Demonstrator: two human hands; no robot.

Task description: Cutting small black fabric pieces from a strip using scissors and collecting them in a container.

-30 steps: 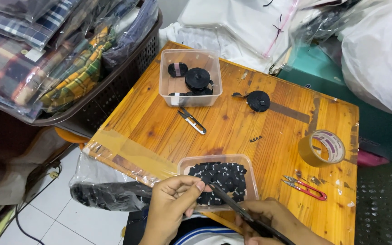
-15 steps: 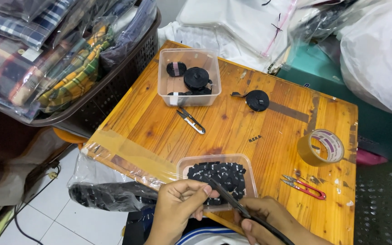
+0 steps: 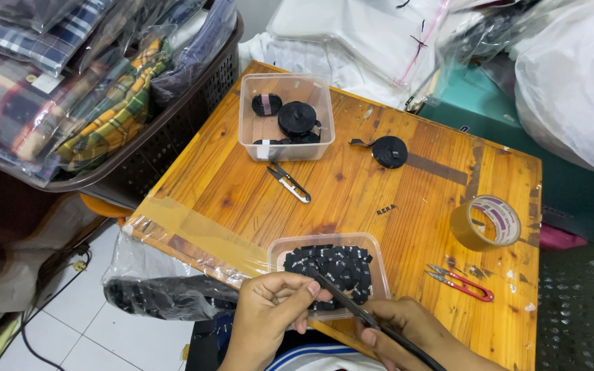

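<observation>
My left hand (image 3: pixel 269 312) pinches one end of a narrow black ribbon strip (image 3: pixel 352 309) at the near edge of a clear plastic tub (image 3: pixel 280 251) filled with several small black label pieces (image 3: pixel 331 266). My right hand (image 3: pixel 414 336) holds the same strip lower down, at the bottom right of the view. The strip runs slanted between the two hands. Both hands hover at the near edge of the wooden table (image 3: pixel 379 185).
A second clear tub (image 3: pixel 249 130) with black ribbon rolls stands at the far side. A loose black roll (image 3: pixel 389 151), white thread snips (image 3: pixel 290 183), red snips (image 3: pixel 463 283) and a tape roll (image 3: pixel 486 221) lie on the table. A basket (image 3: pixel 173 130) of bagged plaid clothes stands left.
The left hand has shifted slightly along the tub's near edge, still pinching the strip. The right hand keeps its hold low in the view. Nothing else moved.
</observation>
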